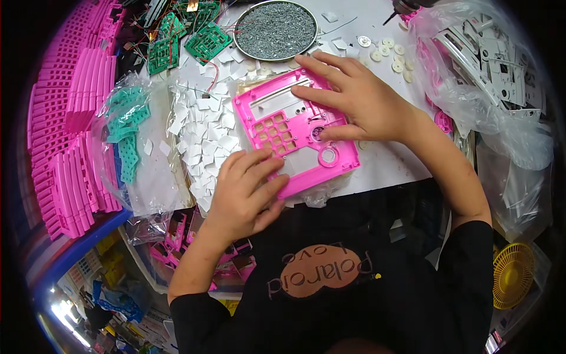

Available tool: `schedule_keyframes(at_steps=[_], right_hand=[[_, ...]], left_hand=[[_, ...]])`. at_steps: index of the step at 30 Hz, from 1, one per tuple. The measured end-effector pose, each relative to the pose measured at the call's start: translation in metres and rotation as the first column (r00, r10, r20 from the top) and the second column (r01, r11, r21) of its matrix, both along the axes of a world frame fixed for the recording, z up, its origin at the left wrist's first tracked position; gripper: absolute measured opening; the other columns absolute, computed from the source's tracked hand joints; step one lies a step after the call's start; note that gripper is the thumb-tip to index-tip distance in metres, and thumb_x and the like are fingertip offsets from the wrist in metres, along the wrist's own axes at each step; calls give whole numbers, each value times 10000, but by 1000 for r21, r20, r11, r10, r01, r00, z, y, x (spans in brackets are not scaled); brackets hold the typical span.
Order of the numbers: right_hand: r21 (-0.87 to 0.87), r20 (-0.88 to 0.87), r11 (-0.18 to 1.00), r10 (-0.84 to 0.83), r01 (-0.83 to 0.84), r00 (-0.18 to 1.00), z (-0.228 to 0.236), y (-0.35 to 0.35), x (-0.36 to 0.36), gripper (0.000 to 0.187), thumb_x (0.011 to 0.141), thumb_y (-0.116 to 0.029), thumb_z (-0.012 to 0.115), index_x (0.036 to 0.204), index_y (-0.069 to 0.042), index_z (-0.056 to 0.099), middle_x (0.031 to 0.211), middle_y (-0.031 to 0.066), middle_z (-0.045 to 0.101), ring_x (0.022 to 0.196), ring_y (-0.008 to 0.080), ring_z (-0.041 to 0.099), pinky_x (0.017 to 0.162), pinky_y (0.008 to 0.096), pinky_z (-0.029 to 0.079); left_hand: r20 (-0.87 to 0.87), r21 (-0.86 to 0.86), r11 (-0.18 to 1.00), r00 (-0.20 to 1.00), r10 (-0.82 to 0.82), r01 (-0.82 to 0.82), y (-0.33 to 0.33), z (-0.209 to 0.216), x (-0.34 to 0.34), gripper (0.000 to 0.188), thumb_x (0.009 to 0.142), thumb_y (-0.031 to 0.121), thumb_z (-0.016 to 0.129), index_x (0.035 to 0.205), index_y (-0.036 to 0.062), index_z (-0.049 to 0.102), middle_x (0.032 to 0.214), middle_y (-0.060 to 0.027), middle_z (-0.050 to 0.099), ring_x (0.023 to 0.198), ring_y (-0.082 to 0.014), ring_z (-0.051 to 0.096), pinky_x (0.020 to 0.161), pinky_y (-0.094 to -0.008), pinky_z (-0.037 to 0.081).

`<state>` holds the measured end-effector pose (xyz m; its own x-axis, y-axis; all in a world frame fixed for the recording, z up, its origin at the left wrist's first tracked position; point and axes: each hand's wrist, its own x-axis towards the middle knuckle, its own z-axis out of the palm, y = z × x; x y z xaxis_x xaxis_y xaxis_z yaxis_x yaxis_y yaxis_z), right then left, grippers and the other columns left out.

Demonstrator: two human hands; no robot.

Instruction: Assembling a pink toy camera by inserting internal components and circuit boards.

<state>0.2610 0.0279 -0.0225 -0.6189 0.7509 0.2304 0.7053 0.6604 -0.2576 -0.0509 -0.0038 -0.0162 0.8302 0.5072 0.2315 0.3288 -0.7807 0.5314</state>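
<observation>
A pink plastic housing (pixel 302 128), with a grid of square key holes, a long slot and round openings, lies tilted at the near middle of the table. My left hand (pixel 247 192) holds its near left edge, fingers bent over the rim and key grid. Across its right side my right hand (pixel 359 97) is spread, fingers apart. One fingertip reaches the far edge, another touches the slot area, and the thumb rests beside a small round dark part (pixel 318 134). Whether anything small sits under the right fingertips is hidden.
White cut pieces (pixel 206 135) cover the table left of the housing. Beyond stand a round tray of screws (pixel 276 30), green circuit boards (pixel 207 42) and white discs (pixel 398 59). Stacked pink parts (pixel 76 135) and teal pieces (pixel 127 130) lie left; bagged white panels (pixel 489 59) right.
</observation>
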Motion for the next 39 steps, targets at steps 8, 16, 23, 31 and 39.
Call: schedule_keyframes(at_steps=[8, 16, 23, 31, 39], right_hand=[[-53, 164, 990, -123, 133, 979, -7, -19, -10, 746, 873, -533, 669, 1468, -121, 491, 1636, 156, 257, 1465, 394, 303, 1062, 579, 384], [-96, -117, 990, -112, 101, 987, -10, -2, 10, 580, 903, -392, 678, 1386, -92, 566, 1493, 173, 469, 1378, 398, 436, 1064, 484, 415], [1, 101, 789, -611, 614, 785, -8, 54, 72, 222, 880, -149, 689, 1079, -65, 738, 1028, 114, 709, 870, 276, 684, 777, 361, 539], [-238, -269, 826, -561, 510, 783, 2, 33, 47, 173, 837, -137, 741, 981, -53, 691, 960, 99, 695, 828, 239, 695, 722, 352, 572], [38, -659, 994, -53, 104, 750, 26, -58, -45, 245, 737, -31, 837, 941, -17, 701, 964, 145, 687, 768, 284, 684, 661, 321, 557]], left_hand=[[-103, -20, 999, 994, 37, -39, 15, 15, 13, 632, 704, 367, 816, 1243, 89, 637, 1302, -103, 617, 1300, -308, 532, 1088, -555, 341], [-244, 110, 992, 969, -32, 61, 24, 13, 42, 738, 755, 520, 765, 1315, 67, 601, 1349, -92, 605, 1358, -273, 501, 1179, -581, 232], [-269, 76, 997, 963, -12, 34, 23, 12, 44, 739, 752, 506, 779, 1321, 72, 591, 1359, -98, 593, 1376, -274, 482, 1180, -623, 194], [110, -155, 976, 980, 169, -151, 20, 16, 51, 419, 858, 289, 752, 1186, 55, 640, 1134, -104, 650, 1079, -256, 630, 969, -456, 451], [141, -990, 60, 933, 330, 128, 15, 19, 61, 287, 1075, 253, 488, 943, 52, 644, 686, 50, 565, 578, -18, 478, 517, -214, 374]])
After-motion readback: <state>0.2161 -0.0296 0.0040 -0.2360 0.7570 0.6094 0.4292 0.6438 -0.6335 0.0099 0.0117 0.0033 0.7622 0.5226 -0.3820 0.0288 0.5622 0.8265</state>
